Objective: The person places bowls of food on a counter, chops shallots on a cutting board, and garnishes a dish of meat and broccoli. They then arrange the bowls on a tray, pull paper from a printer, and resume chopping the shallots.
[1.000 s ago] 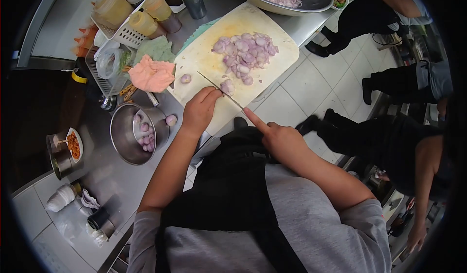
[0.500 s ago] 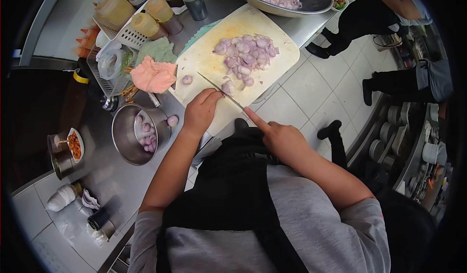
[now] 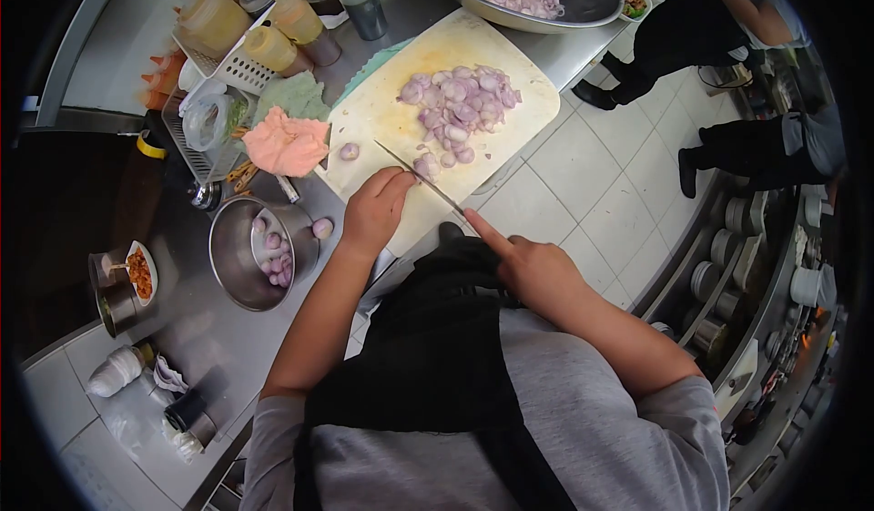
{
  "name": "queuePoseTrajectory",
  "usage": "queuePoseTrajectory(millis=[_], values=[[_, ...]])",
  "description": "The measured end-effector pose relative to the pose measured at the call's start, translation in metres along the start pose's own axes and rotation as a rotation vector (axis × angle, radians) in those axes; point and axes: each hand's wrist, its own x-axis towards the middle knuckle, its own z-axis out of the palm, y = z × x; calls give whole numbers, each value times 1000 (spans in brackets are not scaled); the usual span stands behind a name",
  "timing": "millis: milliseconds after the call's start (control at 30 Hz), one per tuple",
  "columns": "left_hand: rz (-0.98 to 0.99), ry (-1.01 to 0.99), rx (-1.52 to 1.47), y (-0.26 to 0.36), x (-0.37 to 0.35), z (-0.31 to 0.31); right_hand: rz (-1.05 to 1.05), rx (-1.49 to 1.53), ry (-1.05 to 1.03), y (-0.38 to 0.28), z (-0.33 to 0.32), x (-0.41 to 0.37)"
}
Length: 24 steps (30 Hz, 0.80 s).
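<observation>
My right hand [image 3: 539,272] is closed round the handle of a knife [image 3: 423,179], its index finger stretched along the back of the blade. The blade slants across the near part of a white cutting board [image 3: 533,101]. Beside the blade, my left hand [image 3: 375,209] has its fingers bent and pressed together on a shallot, mostly hidden under the fingertips. Just beyond the blade lie fresh slices [image 3: 425,166], and farther up the board a heap of sliced shallots [image 3: 462,101]. One whole peeled shallot [image 3: 350,151] rests near the board's left edge.
A steel pot [image 3: 250,274] with several shallots stands left of my arm, a loose shallot [image 3: 322,229] beside it. A pink cloth [image 3: 287,141] touches the board. Beyond the board is a large bowl [image 3: 592,5] of slices. Other people [image 3: 687,19] stand at right.
The knife and my right hand have shifted slightly right. Slices by the blade have spread apart a little. A dark-clothed leg behind my right arm has left the view.
</observation>
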Motion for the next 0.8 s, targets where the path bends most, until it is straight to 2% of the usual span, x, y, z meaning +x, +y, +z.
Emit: queuePoseTrajectory(millis=[200,333,433,600,800], values=[[21,20,-16,-2,-1,2,-25,-36,98,-2,21,26],[15,22,-6,-4,-3,2,-33,-22,97,-5,7,19],[15,30,-13,-5,-4,3,-33,-5,21,-4,3,6],[26,29,-16,-5,-3,1,-3,-35,48,-7,18,32],[6,36,-33,-3,-1,1,-12,6,59,-7,10,26]])
